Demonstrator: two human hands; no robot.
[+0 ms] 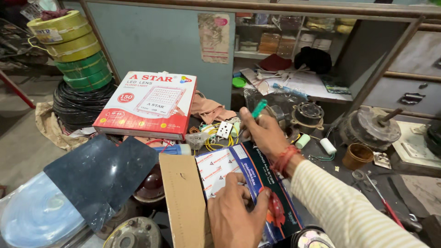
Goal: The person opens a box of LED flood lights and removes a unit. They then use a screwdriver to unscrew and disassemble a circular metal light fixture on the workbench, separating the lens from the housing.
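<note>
Left hand (236,216) pressed flat, gripping nothing, on blue-and-white box (250,183) atop cluttered bench, right hand (264,133) pinching green-handled screwdriver (258,109) above it; likely slipping off cardboard (183,202) if nudged.

A single head-worn camera looks steeply down and forward from close above the cluttered workbench (321,151). The person's own hands sit low in the frame, and shelves (285,41) rise past the bench's far edge.
</note>
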